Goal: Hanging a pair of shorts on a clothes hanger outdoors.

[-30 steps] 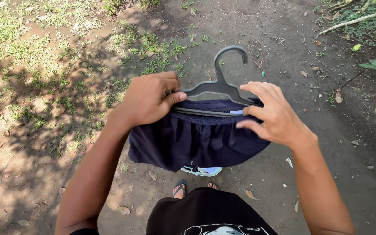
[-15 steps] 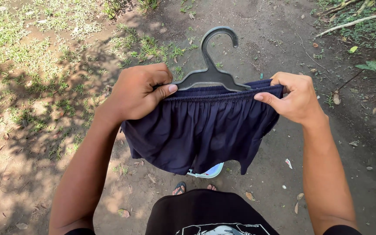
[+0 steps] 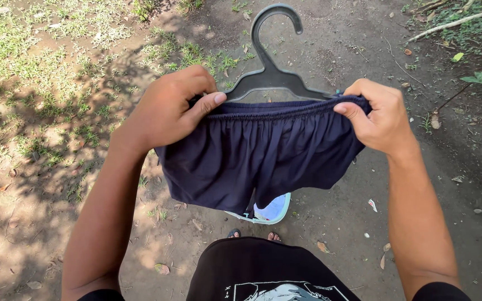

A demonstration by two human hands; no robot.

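Observation:
A pair of dark navy shorts [image 3: 258, 156] hangs from a dark grey plastic hanger [image 3: 271, 53] held out in front of me. My left hand [image 3: 168, 108] grips the left end of the elastic waistband together with the hanger's left arm. At the right end, my right hand [image 3: 377, 114] pinches the waistband over the hanger's other arm. The waistband is stretched flat between both hands. The hanger's hook points up and away from me.
Bare dirt ground lies below, with patchy grass [image 3: 46, 67] to the left and fallen branches [image 3: 453, 22] at the top right. A light blue basin rim [image 3: 271, 212] shows under the shorts. My sandalled toes [image 3: 232, 234] and black printed shirt [image 3: 263, 273] are at the bottom.
The hanger and shorts have risen. My right hand went from open fingers beside the hanger to gripping the waistband's right end, and the waistband is now stretched wide.

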